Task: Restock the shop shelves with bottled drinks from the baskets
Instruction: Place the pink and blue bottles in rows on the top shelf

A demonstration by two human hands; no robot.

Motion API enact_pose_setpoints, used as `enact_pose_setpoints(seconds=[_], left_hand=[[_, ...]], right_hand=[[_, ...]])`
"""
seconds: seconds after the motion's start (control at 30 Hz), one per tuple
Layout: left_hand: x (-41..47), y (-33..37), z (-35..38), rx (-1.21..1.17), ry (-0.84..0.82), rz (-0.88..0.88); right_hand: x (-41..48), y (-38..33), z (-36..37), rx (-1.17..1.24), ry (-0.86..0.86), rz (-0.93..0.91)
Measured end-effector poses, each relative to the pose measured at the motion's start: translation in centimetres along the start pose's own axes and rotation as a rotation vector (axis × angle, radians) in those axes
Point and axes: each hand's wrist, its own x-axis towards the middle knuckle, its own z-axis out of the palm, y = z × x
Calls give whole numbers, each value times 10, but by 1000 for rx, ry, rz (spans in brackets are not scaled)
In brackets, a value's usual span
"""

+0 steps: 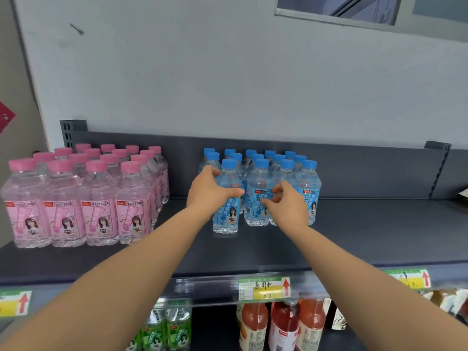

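Observation:
On the dark top shelf (354, 236) stands a cluster of several blue-capped soda bottles (286, 163). My left hand (210, 191) grips the front-left blue bottle (226, 214), thumb across its front and fingers behind it. My right hand (286, 206) sits in front of the neighbouring blue bottle (257, 198), fingers curled against its label. Whether it grips that bottle I cannot tell. To the left stand several pink-capped peach soda bottles (76, 198) in neat rows.
Bare shelf lies between the pink and blue groups and to the right of the blue group. Price tags (264, 287) line the shelf's front rail. Green bottles (167, 325) and red-orange juice bottles (283, 325) fill the shelf below. A package (463, 196) pokes in at far right.

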Motion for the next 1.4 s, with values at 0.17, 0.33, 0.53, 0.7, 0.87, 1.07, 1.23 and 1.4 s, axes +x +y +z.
enact_pose_setpoints(seconds=[0.17,0.33,0.53,0.7,0.87,1.07,1.23,1.4], left_hand=[[10,-1,17,79,49,-10],[14,-2,25,129,65,18],[13,-12,19,112,-46,-51],[9,-21,21,104,-78,-107],[7,-17,29,98,-65,-98],[4,-17,28,126,-74,-83],[1,-16,25,171,-103,-71],[0,-14,25,211,-80,-64]], right_hand=[[0,6,-4,-44,-39,7],[-1,9,-2,-58,-36,25],[0,6,0,-82,-8,45],[0,3,2,-96,11,48],[2,1,2,-88,22,65],[-1,5,-4,-30,-3,51],[1,17,-26,-60,162,77],[4,21,-25,-61,109,109]])
